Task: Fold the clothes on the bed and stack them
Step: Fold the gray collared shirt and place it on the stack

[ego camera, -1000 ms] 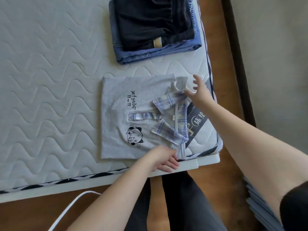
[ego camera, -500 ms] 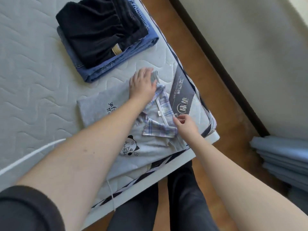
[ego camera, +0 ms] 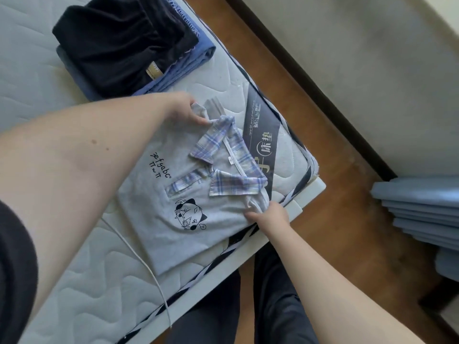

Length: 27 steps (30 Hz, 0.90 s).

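A folded grey shirt [ego camera: 159,219] with a plaid collar [ego camera: 231,155], black lettering and a cat print lies at the corner of the mattress [ego camera: 49,100]. My left hand [ego camera: 185,111] grips the shirt's far shoulder edge beside the collar. My right hand [ego camera: 269,214] pinches the near shoulder edge at the mattress rim. Behind the shirt sits a stack of folded clothes: a black garment [ego camera: 119,38] on top of a blue one [ego camera: 196,54].
A white cord [ego camera: 146,266] runs across the mattress near its front edge. A dark label [ego camera: 263,130] is sewn on the mattress corner. Brown wooden floor [ego camera: 347,219] lies to the right, with a pile of blue-grey slabs [ego camera: 419,209] and my dark trouser legs [ego camera: 248,306] below.
My left hand has slid from flat on the collar area to gripping the far shoulder edge. My right hand moved down to the near shoulder edge. The view has shifted closer.
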{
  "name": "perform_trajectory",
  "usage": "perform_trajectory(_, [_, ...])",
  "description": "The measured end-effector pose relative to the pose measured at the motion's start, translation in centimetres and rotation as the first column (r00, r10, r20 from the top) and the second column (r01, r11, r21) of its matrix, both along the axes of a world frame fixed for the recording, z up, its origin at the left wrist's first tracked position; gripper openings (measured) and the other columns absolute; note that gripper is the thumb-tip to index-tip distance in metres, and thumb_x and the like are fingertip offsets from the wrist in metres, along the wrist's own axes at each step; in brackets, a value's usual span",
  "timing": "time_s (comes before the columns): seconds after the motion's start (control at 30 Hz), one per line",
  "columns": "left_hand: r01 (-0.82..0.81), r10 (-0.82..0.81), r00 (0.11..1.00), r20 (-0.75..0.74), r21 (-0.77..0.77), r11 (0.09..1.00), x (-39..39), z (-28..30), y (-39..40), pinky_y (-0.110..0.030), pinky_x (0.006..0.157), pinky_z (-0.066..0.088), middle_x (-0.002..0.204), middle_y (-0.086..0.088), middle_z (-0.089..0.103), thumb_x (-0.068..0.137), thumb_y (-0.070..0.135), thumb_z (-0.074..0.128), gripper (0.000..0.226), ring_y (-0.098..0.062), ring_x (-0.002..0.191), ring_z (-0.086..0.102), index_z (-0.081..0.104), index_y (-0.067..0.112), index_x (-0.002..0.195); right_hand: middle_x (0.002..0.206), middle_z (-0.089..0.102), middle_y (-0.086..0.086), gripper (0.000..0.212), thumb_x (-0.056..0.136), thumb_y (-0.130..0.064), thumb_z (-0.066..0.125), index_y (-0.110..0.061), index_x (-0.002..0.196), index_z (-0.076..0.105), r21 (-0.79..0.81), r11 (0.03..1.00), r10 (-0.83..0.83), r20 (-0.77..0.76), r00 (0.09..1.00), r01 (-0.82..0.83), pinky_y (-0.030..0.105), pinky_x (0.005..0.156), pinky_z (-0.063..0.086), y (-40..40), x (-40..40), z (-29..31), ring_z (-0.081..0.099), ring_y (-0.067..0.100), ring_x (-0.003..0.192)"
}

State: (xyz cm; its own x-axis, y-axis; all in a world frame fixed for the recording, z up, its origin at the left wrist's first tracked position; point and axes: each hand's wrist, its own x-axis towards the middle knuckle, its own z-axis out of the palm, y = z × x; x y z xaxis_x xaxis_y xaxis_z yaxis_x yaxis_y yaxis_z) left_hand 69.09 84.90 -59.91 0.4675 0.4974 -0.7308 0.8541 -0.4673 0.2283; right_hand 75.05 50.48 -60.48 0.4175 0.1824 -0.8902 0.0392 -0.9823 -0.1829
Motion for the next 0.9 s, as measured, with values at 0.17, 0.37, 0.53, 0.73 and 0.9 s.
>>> perform_trajectory(0.17, [0.024,-0.019,0.992,0.129,-0.037,0.999,-2.4,2.1,-1.1,-0.035,0.082,0.047,0.103,-0.006,0.068,0.087,0.036,0.07,0.027,-0.027,0.096,0.062,0.065,0.018,0.108,0.101,0.069,0.014,0.022,0.085,-0.016,0.071,-0.011,0.105,0.063,0.359,0.81,-0.444,-0.14,0.885,0.463,0.031,0.069,0.048,-1.2,-1.7,1.0,0.064,0.026,0.088])
perform_trajectory(0.37, [-0.15,0.136,0.948,0.286,0.026,0.988,-7.6,4.1,-2.4,-0.03,0.082,0.041,0.116,-0.008,0.065,0.087,0.04,0.071,0.047,-0.03,0.113,0.058,0.061,0.015,0.125,0.096,0.075,-0.001,0.02,0.088,-0.009,0.071,-0.017,0.105,0.063,0.499,0.539,-0.605,-0.33,0.724,0.678,0.031,0.084,0.056,0.2,-0.9,2.7,0.07,0.019,0.097])
perform_trajectory(0.53, [-0.324,0.347,0.847,0.402,-0.126,0.938,-11.7,5.6,-3.2,-0.033,0.076,0.05,0.086,-0.001,0.075,0.076,0.048,0.079,0.033,-0.022,0.09,0.069,0.074,0.021,0.095,0.098,0.076,-0.002,0.019,0.091,-0.008,0.066,-0.018,0.106,0.068,0.525,0.435,-0.604,-0.432,0.669,0.732,0.022,0.067,0.058,2.8,1.8,4.6,0.072,0.011,0.086])
perform_trajectory(0.73, [-0.434,0.548,0.62,0.562,-0.337,0.836,-13.8,8.7,-4.4,-0.052,0.09,0.051,0.094,-0.01,0.076,0.075,0.039,0.083,0.031,-0.018,0.083,0.067,0.075,0.016,0.094,0.104,0.075,-0.001,0.019,0.091,-0.011,0.065,-0.02,0.107,0.072,0.745,0.45,-0.414,-0.314,0.855,0.491,0.03,0.087,0.057,6.1,4.5,8.0,0.069,0.013,0.096])
perform_trajectory(0.9, [-0.488,0.64,0.46,0.615,-0.427,0.761,-14.5,13.4,-6.0,-0.057,0.086,0.052,0.101,-0.024,0.071,0.072,0.046,0.084,0.05,-0.022,0.086,0.063,0.07,0.007,0.101,0.114,0.072,0.006,0.032,0.084,-0.03,0.071,-0.02,0.114,0.072,0.804,0.409,-0.273,-0.343,0.899,0.431,0.033,0.088,0.054,8.6,5.5,12.1,0.067,0.019,0.104])
